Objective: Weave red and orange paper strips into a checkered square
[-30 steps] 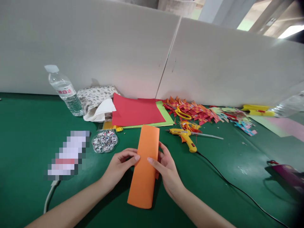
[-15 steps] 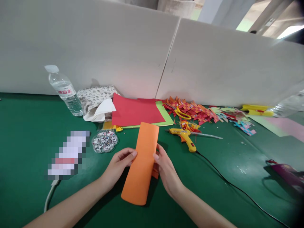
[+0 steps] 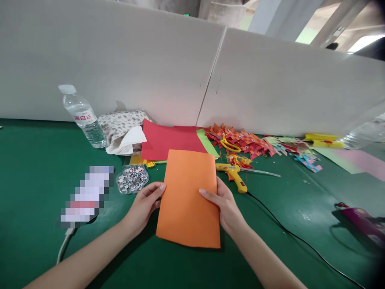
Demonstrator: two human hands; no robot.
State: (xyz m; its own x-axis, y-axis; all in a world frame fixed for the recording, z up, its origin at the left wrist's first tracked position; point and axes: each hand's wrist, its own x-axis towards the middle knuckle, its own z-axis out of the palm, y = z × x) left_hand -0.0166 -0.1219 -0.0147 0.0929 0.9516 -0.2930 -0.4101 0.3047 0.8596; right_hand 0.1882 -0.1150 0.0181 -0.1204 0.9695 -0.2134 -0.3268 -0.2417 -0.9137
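Between my two hands is a sheet of orange paper point(image 3: 188, 204), its broad face toward me and its lower edge slightly curved. My left hand point(image 3: 147, 202) pinches its left edge, thumb in front and fingers behind. My right hand point(image 3: 227, 204) grips the right edge, with the thumb lying across the front face. The fingers behind the sheet are mostly hidden. Past the sheet's upper edge lies red paper point(image 3: 171, 138), with a strip of green paper point(image 3: 207, 143) under it. Just right of the orange paper is a yellow glue gun point(image 3: 237, 176), its tip covered by the sheet.
A water bottle point(image 3: 86, 120), a patterned pouch point(image 3: 123, 124) and a bag of googly eyes point(image 3: 132, 179) stand left. A blurred phone point(image 3: 87, 192) lies nearer. Woven paper fish point(image 3: 246, 140) and yellow-handled scissors point(image 3: 230, 145) sit at the back right. A black cord point(image 3: 279, 228) crosses the right side.
The orange paper, turned to a narrow, curved strip before, now shows its broad face. An orange piece seen behind it is now hidden. My right hand has moved rightward, its thumb onto the front.
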